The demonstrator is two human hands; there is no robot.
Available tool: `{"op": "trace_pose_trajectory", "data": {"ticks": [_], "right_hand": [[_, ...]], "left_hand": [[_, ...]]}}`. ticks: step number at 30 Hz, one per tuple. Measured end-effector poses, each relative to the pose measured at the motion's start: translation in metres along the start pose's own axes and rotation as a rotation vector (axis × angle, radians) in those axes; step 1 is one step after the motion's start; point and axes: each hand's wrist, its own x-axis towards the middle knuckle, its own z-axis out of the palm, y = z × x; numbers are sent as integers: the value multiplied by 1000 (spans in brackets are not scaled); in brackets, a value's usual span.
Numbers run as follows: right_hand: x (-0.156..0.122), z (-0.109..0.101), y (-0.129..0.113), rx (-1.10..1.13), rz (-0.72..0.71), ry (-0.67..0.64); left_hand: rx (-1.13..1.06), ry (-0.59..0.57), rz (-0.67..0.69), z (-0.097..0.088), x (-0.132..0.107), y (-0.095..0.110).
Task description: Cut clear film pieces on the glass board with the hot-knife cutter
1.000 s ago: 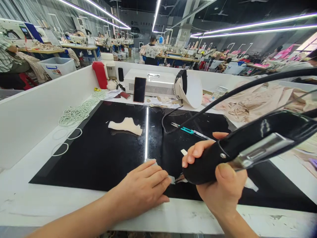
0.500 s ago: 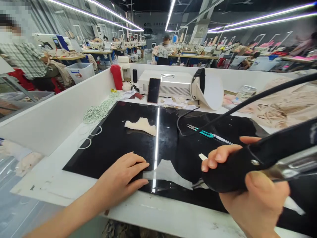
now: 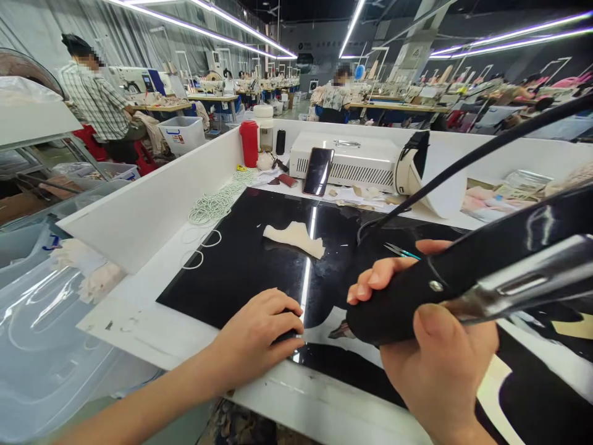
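My right hand is wrapped round a black hand tool with a metal lever and a short tapered metal nozzle. The nozzle is over a thin translucent whitish cut piece on the black mat; whether it touches cannot be made out. Fingers bent and apart, my left hand rests at the left end of that piece, its fingertips near the mat. Farther back lies a cream cut piece. Thread snips with a teal handle show partly behind the tool.
Pale green cord lies heaped left of the mat. A phone leans on a white vented box, beside a red bottle. A thick black cable crosses the right side. A low white wall borders the table.
The camera view has turned left. The tool's nozzle has moved left, from the right end of the translucent piece to over its middle. My left fingers are more bent.
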Motion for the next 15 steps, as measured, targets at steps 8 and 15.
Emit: {"op": "trace_pose_trajectory", "data": {"ticks": [8,15], "right_hand": [[-4,15,13,46,22,-59],[-7,14,15,60,28,-80]], "left_hand": [[-19,0,9,3,2,1],[3,-7,5,2,0,2]]}}
